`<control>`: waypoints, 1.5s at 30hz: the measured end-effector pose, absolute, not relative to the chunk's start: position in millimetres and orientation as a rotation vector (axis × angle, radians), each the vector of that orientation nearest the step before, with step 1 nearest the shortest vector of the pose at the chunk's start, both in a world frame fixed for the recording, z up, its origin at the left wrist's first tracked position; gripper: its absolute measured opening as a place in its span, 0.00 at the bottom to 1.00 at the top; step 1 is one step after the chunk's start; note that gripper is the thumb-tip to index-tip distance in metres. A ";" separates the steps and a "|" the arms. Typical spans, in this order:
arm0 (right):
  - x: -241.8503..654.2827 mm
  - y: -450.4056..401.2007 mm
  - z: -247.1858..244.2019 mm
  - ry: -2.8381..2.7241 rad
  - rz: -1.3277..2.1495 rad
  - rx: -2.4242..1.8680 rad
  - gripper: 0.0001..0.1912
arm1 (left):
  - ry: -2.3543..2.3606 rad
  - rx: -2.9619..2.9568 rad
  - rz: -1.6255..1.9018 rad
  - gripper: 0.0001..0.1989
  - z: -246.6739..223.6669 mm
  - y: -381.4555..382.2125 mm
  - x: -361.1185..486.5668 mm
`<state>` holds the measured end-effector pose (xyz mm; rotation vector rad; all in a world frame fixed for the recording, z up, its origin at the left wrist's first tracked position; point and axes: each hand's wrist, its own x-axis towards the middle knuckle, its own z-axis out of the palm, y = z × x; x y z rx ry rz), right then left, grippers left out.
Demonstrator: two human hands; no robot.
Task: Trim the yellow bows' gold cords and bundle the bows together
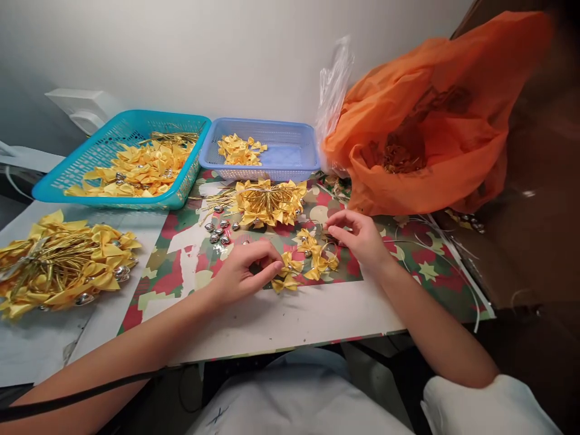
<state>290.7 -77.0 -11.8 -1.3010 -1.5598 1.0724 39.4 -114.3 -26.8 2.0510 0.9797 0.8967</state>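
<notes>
Several small bows of shiny yellow ribbon (322,264) lie in a loose cluster on the surface (272,320), between the two hands; one has a small round silver bell (307,253) at it. The left hand (249,269) is just beside the cluster's left edge, its fingers curled and the thumb and index tips close together; I cannot tell whether they pinch the nearest bow. The right hand (357,238) is at the cluster's upper right, fingers bent, thumb and index almost meeting; whether they grip anything thin cannot be made out.

Just behind the cluster lies a bundle of yellow bows with metallic gold stems (272,202), and to its left front a group of loose round silver bells (224,240). Under these is a sheet patterned in red, green and cream (172,284), with white patches.

Farther back stand a periwinkle-blue perforated plastic basket (267,171) and, touching or nearly touching it, a larger turquoise perforated plastic basket (149,203); both contain yellow bows. At the left edge lies another, bigger bundle of yellow bows (109,241). On the right, a crumpled orange plastic bag (435,199) gapes open beside a clear plastic bag (333,96).
</notes>
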 end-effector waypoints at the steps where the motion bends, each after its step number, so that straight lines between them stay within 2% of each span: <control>1: 290.9 -76.9 -13.2 -1.576 1.006 -1.338 0.06 | 1.003 2.074 0.908 0.11 -25.8 -114.7 39.5; 6: 291.2 -72.5 -24.8 -1.870 0.503 -1.516 0.05 | 1.125 2.208 0.927 0.10 -20.6 -116.4 40.7; 9: 287.6 -66.4 -32.7 -1.984 0.379 -1.579 0.08 | 1.131 2.246 0.933 0.09 -21.1 -116.8 42.1; 12: 282.5 -62.0 -35.0 -2.001 0.373 -1.635 0.07 | 1.115 2.269 0.921 0.08 -22.8 -116.7 43.6; 17: 281.4 -63.5 -29.0 -1.963 0.460 -1.491 0.07 | 1.119 2.277 0.931 0.08 -23.7 -116.3 44.3; 20: 282.0 -65.3 -27.4 -1.966 0.427 -1.517 0.03 | 1.131 2.271 0.932 0.08 -23.2 -116.4 44.3; 26: 272.0 -60.8 -31.5 -2.009 0.385 -1.759 0.13 | 1.115 2.284 0.902 0.08 -23.2 -117.3 45.9; 29: 268.5 -58.6 -32.8 -2.042 0.381 -1.756 0.09 | 1.105 2.295 0.902 0.08 -24.1 -117.4 46.8; 36: 271.0 -67.0 -19.0 -1.992 0.416 -1.367 0.07 | 1.146 2.225 0.911 0.08 -23.3 -117.4 48.1; 40: 269.4 -74.9 -11.9 -2.000 0.412 -1.167 0.07 | 1.148 2.027 0.972 0.03 -23.7 -119.1 52.3; 45: 265.5 -80.5 -9.8 -1.970 0.455 -1.105 0.07 | 1.152 1.920 1.024 0.06 -24.3 -122.1 58.5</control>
